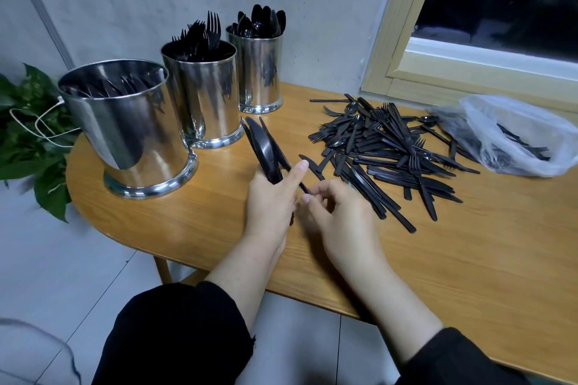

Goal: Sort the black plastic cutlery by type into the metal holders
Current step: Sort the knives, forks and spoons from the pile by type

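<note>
Left hand [271,194] wrapped round a bundle of knives [266,147], blades fanned up and away toward the holders, handles hidden in the palm. Right hand [339,216] just beside it, fingers loosely curled, fingertips pinching the handle end of a single knife [309,166] whose long axis runs up and left, blade tip pointing toward the bundle. Unsorted pile [387,150] of black cutlery spread on the table [438,259] to the right, nearer the right hand; more inside a clear plastic bag [513,137] beyond it. Three metal holders in a row to the upper left: knife holder [131,134] nearest and widest, fork holder [203,94] behind it, spoon holder [259,69] farthest back. Likely step: adding the single knife to the bundle, so lining up its axis with the fanned blades matters most. Knife holder left of the bundle, closer to the left hand, making that hand the natural one for the drop.
</note>
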Tool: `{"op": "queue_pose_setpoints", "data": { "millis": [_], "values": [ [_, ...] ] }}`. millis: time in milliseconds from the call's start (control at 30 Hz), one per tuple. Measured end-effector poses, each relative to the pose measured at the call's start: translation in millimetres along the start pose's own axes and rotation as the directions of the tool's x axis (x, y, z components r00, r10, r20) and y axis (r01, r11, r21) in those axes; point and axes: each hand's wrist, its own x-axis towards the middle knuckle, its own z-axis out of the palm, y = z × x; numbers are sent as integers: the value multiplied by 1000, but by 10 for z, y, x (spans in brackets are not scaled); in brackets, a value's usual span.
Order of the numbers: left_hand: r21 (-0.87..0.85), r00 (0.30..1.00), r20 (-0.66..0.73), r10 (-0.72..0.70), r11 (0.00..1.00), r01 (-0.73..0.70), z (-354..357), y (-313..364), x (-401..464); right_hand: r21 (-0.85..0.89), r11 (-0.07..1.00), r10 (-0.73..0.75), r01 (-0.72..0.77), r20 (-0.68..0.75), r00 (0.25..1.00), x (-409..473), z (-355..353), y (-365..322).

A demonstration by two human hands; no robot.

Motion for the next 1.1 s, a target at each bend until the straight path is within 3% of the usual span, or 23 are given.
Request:
{"op": "queue_pose_setpoints", "data": {
  "millis": [133, 267, 433, 900, 967, 1100],
  "values": [
    [-17, 998, -51, -40, 999, 40, -4, -36, 19, -91, 985, -148, 148, 10, 989, -12, 67, 17],
    [-53, 998, -30, -54, 997, 52, 27, 27, -28, -402, 916, -25, 1, -55, 998, 103, -68, 208],
    [33, 1000, -4, 0, 999, 0, 25, 37, -39, -636, 771, 48, 33, 110, 993, 295, -132, 294],
    [47, 999, 32, 5, 999, -6, 32, 55, -67, -586, 801, -23, 127, 181, 983, 132, -333, 337],
    [62, 999, 52, -10, 998, 6, 35, 64, -80, -538, 839, -13, 74, 117, 993, 95, -396, 367],
    [82, 997, 68, -44, 996, 38, 50, 94, -145, -337, 941, -34, -22, -159, 987, -27, -407, 338]
  ]
}}
